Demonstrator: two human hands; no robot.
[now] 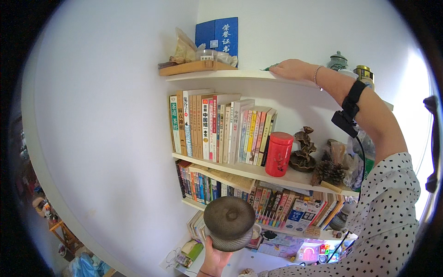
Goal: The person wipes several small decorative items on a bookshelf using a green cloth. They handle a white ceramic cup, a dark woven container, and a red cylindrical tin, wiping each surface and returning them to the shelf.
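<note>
My left hand (216, 254) holds a dark, textured lidded pot (230, 221) from below, in front of the lower bookshelf. Its wide lid with a round knob sits on the ribbed body. My right hand (290, 69), on a raised arm, rests at the top white shelf (221, 74) and has a green cloth (271, 66) under its fingers, partly hidden by the hand. Right of that wrist stand a green lidded ceramic jar (337, 61) and a gold-lidded jar (364, 73) on the same shelf.
A wooden tray (200, 67) with stones and a blue folder (221, 38) stand at the top shelf's left. Below are rows of books (211, 128), a red tin (279, 154), a dark tiered ornament (304, 152) and pine cones (330, 171). A black cable (363, 162) hangs from my right forearm.
</note>
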